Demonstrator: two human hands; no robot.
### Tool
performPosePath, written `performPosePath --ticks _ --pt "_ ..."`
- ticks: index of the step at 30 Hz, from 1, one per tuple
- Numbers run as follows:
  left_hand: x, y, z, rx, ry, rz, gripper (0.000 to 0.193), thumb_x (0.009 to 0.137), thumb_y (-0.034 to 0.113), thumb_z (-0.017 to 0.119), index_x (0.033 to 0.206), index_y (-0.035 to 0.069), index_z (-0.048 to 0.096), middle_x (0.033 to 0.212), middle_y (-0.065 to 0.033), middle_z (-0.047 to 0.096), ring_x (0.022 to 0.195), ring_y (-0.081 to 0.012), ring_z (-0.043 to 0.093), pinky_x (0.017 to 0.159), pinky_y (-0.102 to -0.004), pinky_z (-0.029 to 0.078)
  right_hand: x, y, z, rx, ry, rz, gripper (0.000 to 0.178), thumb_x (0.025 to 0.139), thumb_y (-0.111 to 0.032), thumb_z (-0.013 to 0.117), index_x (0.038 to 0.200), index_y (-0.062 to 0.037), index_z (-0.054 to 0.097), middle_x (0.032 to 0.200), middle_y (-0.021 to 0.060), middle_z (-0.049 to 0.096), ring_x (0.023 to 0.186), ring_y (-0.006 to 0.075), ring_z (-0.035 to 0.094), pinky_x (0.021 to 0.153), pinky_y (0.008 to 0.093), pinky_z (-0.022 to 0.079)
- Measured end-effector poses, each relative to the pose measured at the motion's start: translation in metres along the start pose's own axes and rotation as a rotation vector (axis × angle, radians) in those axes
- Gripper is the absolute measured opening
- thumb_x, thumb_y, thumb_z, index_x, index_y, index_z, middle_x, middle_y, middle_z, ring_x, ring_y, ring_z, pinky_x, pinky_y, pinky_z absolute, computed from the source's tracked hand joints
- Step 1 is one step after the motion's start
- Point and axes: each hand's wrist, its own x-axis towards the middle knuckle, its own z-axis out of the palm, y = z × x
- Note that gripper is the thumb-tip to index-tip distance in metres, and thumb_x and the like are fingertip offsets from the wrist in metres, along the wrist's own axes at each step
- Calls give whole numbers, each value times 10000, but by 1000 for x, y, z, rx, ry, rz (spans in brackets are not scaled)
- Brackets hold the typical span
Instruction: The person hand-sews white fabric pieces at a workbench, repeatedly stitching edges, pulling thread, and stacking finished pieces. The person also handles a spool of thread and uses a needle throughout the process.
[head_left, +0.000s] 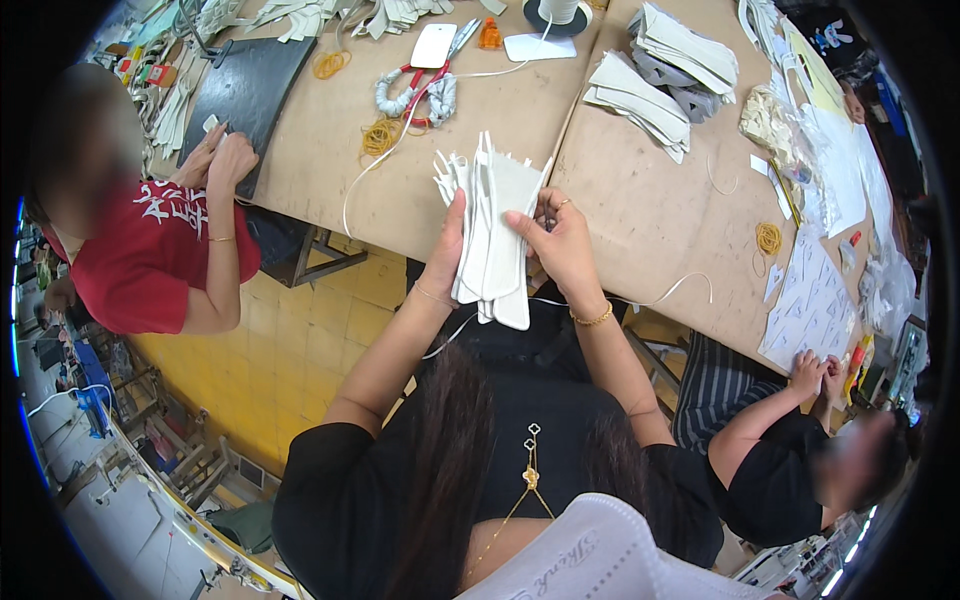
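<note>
Fingers (457, 213) of my left hand (443, 252) grasp a stack of off-white pieces (495, 250) along its left side; those of my right hand (566, 247) close on its right edge, thumb on the front face. The stack is held up at the near edge of the brown surface (640, 215), upper ends splayed. Progress, in my judgement: gathering into one handful is done; evening the ends appears left, and no band shows on the visible side. Beyond lie yellow rubber bands (380, 137), scissors (464, 37) and a spool of white cord (557, 12). To the right, piles of similar pieces (640, 100) rest, set down. One co-worker (150, 270) is at left, another (785, 475) at lower right.
</note>
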Motion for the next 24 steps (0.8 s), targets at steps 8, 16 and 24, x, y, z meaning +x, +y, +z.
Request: performPosePath --ticks 8,16,24 --pt "-6 6 -1 105 105 -69 630 969 401 512 1411 -42 443 1191 -255 652 1007 -338 705 877 -442 600 8 10 -6 -422 256 -557 483 823 -103 800 1252 -37 589 1036 82 551 722 97 561 633 269 482" --pt "5 -4 -25 -153 -169 -160 715 921 390 570 1442 -69 402 1249 -272 609 1045 -394 659 925 -507 536 1 -4 -16 215 184 -329 269 915 -167 757 1066 -42 574 800 -9 547 508 52 458 472 222 396" --pt "1 -4 -28 -71 -4 -137 672 959 329 592 1469 -57 384 1361 -277 566 1205 -394 615 1048 -505 492 -13 -44 -56 376 -12 -177 238 938 -161 739 1033 -51 551 680 -2 589 450 38 497 374 172 307"
